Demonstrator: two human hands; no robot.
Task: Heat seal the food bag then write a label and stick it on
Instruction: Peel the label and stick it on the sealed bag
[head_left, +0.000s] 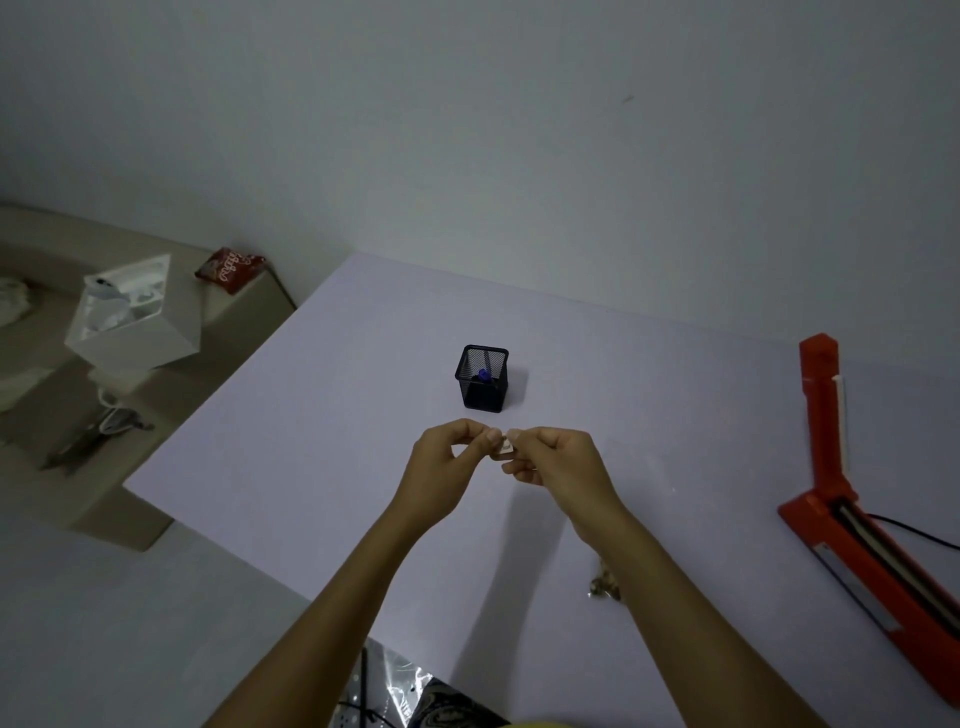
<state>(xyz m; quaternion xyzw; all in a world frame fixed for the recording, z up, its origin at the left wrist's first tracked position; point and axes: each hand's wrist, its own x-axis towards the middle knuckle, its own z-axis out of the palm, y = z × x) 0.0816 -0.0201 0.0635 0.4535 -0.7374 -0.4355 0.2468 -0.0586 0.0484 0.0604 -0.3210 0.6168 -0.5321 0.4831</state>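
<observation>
Above the middle of the lilac table (649, 364), my left hand (447, 462) and my right hand (556, 457) meet at the fingertips. Together they pinch a small white label (505, 446), lifted off the tabletop. A little beyond the hands stands a black mesh pen holder (482, 378) with a blue pen (485, 375) inside. At the right edge lies the orange heat sealer (852, 525), its lid arm raised. Part of a clear food bag (400, 680) shows at the bottom edge between my forearms.
A black cable (914, 530) trails from the sealer to the right. A small crumpled scrap (605, 584) lies by my right forearm. Off the table to the left, a lower beige surface holds a white box (137, 317) and a red snack packet (231, 269).
</observation>
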